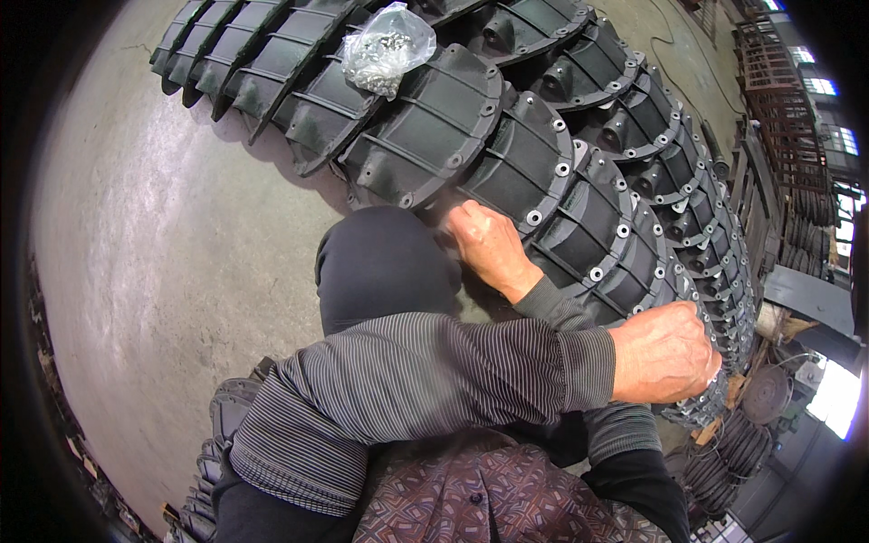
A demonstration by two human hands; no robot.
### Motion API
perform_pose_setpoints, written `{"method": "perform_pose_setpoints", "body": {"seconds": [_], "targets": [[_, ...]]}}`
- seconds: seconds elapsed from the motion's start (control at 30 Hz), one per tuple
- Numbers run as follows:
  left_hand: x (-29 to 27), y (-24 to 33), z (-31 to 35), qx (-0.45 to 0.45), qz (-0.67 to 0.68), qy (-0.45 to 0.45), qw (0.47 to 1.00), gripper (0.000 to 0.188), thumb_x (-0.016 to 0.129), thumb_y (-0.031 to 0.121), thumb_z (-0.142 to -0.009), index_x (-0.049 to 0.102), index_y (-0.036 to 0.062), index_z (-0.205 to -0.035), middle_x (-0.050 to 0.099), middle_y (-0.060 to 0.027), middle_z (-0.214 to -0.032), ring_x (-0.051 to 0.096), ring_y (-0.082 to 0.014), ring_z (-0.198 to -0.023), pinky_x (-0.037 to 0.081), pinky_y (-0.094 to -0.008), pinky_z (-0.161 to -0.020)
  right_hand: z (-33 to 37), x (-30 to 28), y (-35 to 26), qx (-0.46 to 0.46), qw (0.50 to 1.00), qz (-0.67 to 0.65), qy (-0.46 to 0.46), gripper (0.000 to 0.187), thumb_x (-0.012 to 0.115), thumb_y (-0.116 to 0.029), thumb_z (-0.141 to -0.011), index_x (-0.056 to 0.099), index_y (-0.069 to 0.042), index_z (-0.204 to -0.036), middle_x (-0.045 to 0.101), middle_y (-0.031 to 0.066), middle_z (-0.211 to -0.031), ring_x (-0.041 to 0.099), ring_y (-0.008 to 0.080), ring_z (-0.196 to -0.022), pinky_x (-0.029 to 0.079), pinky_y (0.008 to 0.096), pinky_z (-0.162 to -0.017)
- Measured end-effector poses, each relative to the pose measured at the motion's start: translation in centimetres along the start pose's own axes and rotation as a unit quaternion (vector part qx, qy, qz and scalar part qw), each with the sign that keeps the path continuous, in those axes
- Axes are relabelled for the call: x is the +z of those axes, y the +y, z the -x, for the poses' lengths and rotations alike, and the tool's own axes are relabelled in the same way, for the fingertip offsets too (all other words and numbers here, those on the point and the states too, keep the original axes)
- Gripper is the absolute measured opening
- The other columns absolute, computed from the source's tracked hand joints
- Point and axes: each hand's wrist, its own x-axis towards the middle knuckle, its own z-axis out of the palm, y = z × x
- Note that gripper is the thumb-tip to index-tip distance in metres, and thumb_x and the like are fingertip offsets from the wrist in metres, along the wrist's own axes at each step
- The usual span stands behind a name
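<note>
My arms cross. My left hand (665, 353) reaches over to the right, its fingers closed in a pinch beside the rim of a row of dark ribbed castings (593, 226). A small pale speck shows at its fingertips, too small to name. Lower in the crossing, my right hand (493, 242) is curled closed at the edge of a nearer black casting (434, 122), just past my dark-clad knee (385, 262). What its fingers hold, if anything, is hidden. Shiny metal rings (534, 217) sit in holes along several casting rims. A clear plastic bag (389, 50) of small silvery parts lies on top of the castings.
Another row of castings (634, 118) curves away behind on the right. More castings (201, 484) stand at the lower left. Grey concrete floor (172, 253) spreads to the left. Coiled dark material (724, 462) and a round disc (767, 395) lie at the right, near metal racks (783, 100).
</note>
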Motion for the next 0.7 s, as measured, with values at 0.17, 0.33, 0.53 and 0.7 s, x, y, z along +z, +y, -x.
{"method": "perform_pose_setpoints", "body": {"seconds": [0.17, 0.33, 0.53, 0.7], "targets": [[0.1, 0.0, 0.0, -0.002, -0.002, -0.003, 1.0, 0.018, 0.064, 0.024, -0.084, 0.062, 0.007, -0.083, 0.065, -0.0021, -0.069, 0.067, -0.0195, -0.071, 0.045, -0.034, -0.07, -0.2, 0.1, -0.7, 0.001, 0.997, 0.076, -0.012, 0.011, 0.07, -0.01, -0.089, 0.059, -0.006, -0.087, 0.057, 0.0095, -0.084, 0.065, 0.0308, -0.078, 0.057, 0.0428, -0.066], [-0.1, 0.0, 0.0, -0.001, 0.004, -0.001, 1.0, 0.017, 0.064, 0.024, -0.084, 0.062, 0.007, -0.083, 0.065, -0.0024, -0.069, 0.067, -0.02, -0.071, 0.046, -0.0339, -0.071, -0.3, 0.0, -0.4, -0.014, 0.997, 0.072, 0.021, 0.012, 0.07, -0.013, -0.087, 0.059, -0.01, -0.093, 0.061, 0.0066, -0.087, 0.067, 0.0242, -0.076, 0.057, 0.0383, -0.063], [0.0, 0.1, -0.1, -0.007, 0.002, 0.004, 1.0, 0.017, 0.065, 0.024, -0.083, 0.062, 0.0076, -0.081, 0.065, -0.0025, -0.068, 0.068, -0.0203, -0.07, 0.047, -0.034, -0.072, -0.3, 0.6, 0.1, -0.044, 0.994, 0.097, -0.018, 0.01, 0.067, -0.011, -0.088, 0.058, -0.007, -0.091, 0.061, 0.0093, -0.086, 0.068, 0.0253, -0.075, 0.057, 0.0393, -0.06], [0.2, 0.1, -0.1, -0.01, 0.011, -0.009, 1.0, 0.016, 0.065, 0.024, -0.083, 0.062, 0.0083, -0.081, 0.064, -0.002, -0.068, 0.068, -0.0203, -0.071, 0.047, -0.0341, -0.073, -0.6, 0.9, -0.1, -0.034, 0.993, 0.116, -0.001, 0.018, 0.068, -0.021, -0.094, 0.06, -0.008, -0.083, 0.062, 0.0101, -0.075, 0.067, 0.0295, -0.067, 0.054, 0.0413, -0.056]]}}
